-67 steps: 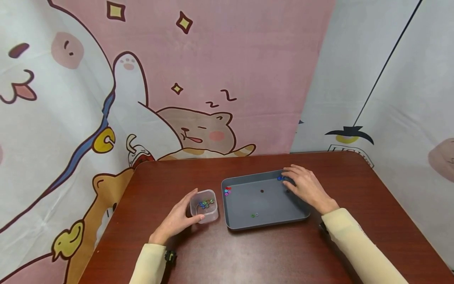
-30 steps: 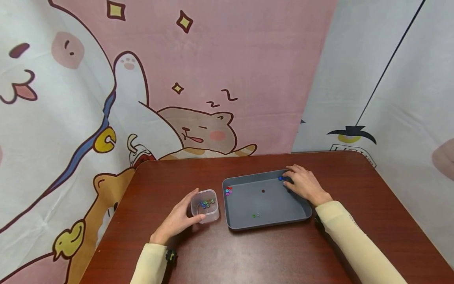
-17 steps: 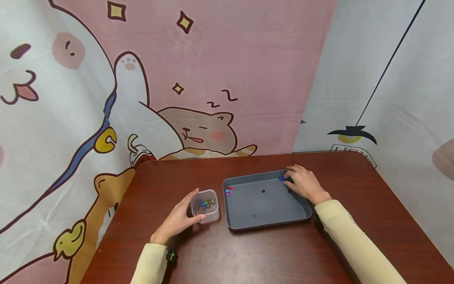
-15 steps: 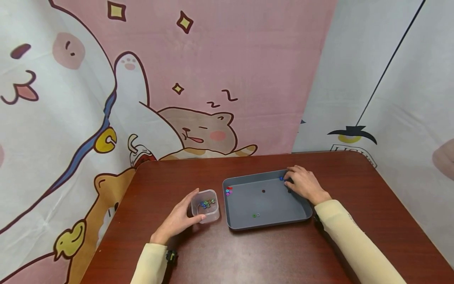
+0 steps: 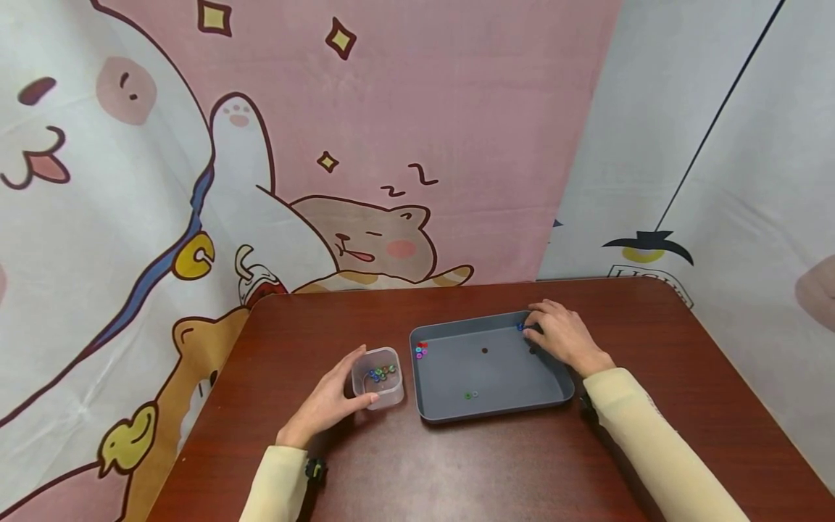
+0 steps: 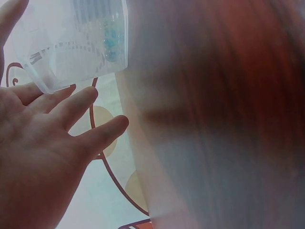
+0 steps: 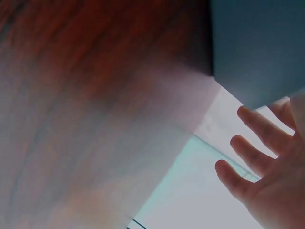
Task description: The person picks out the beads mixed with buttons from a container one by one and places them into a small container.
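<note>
My left hand (image 5: pixel 329 402) holds a clear plastic container (image 5: pixel 378 399) from its left side, thumb at the front, fingers behind. Several glassy beads (image 5: pixel 381 373) lie inside it. My right hand (image 5: pixel 564 337) reaches into the far right corner of a grey tray (image 5: pixel 496 406). Its thumb and forefinger are beside blue beads (image 5: pixel 520 327); whether they pinch one is too small to tell. In the right wrist view the tray wall (image 7: pixel 259 52) hides those fingertips, while the other fingers (image 7: pixel 251 155) spread outside the tray.
Red, pink and light blue beads (image 5: pixel 420 351) sit at the tray's left end. A green bead (image 5: pixel 467 396) and a pale bead lie near its front. Dark brown beads (image 5: pixel 485 351) are farther back and under my right hand. A patterned cloth (image 5: pixel 457 145) hangs behind the brown table (image 5: pixel 443 471).
My right hand came closer over the blue beads, lingered there, and has now risen slightly. The blue beads have shifted a little toward the right. My left hand and the container stay put.
</note>
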A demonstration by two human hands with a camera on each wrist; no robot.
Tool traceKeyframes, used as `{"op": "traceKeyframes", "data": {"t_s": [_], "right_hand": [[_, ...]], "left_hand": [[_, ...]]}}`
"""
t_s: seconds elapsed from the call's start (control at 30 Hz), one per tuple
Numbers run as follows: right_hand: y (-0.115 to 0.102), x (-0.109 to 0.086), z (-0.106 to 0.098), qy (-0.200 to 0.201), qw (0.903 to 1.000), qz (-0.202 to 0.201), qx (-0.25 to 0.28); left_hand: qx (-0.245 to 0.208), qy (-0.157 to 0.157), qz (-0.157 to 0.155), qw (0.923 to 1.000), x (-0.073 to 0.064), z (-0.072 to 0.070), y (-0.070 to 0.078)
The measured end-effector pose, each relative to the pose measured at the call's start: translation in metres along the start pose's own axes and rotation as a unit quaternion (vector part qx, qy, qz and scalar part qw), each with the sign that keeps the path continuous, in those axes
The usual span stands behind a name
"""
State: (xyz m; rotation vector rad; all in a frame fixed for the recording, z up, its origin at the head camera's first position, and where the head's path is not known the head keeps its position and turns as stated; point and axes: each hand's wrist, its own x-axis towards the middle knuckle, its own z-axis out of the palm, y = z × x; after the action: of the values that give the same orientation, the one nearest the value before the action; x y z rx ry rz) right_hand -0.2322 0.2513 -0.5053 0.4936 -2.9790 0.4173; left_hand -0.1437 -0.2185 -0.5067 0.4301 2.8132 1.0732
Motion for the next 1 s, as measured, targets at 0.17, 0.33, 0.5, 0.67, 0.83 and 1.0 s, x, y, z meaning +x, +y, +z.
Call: {"op": "traceKeyframes", "data": {"t_s": [0.17, 0.33, 0.5, 0.67, 0.83, 1.0], "right_hand": [[-0.004, -0.004, -0.010, 0.027, 0.9996, -0.007, 0.002], [-0.010, -0.009, -0.016, 0.048, 0.9988, -0.012, 0.007], [-0.017, -0.014, -0.022, 0.079, 0.9963, -0.025, 0.023], [-0.027, -0.021, -0.027, 0.112, 0.9924, -0.043, 0.027], [-0.038, -0.028, -0.029, 0.139, 0.9882, -0.057, 0.028], [-0.053, -0.033, -0.029, 0.155, 0.9847, -0.070, 0.037]], "left_hand": [[-0.002, -0.001, -0.001, 1.0000, -0.001, -0.001, 0.000], [0.000, -0.001, 0.001, 1.0000, -0.001, -0.001, 0.000], [0.001, -0.001, 0.000, 1.0000, -0.001, -0.001, 0.000], [-0.001, -0.001, -0.001, 1.0000, -0.001, -0.001, 0.001], [-0.003, -0.003, -0.001, 1.0000, -0.001, -0.001, 0.002], [-0.004, -0.005, 0.000, 1.0000, -0.001, -0.001, 0.001]]}}
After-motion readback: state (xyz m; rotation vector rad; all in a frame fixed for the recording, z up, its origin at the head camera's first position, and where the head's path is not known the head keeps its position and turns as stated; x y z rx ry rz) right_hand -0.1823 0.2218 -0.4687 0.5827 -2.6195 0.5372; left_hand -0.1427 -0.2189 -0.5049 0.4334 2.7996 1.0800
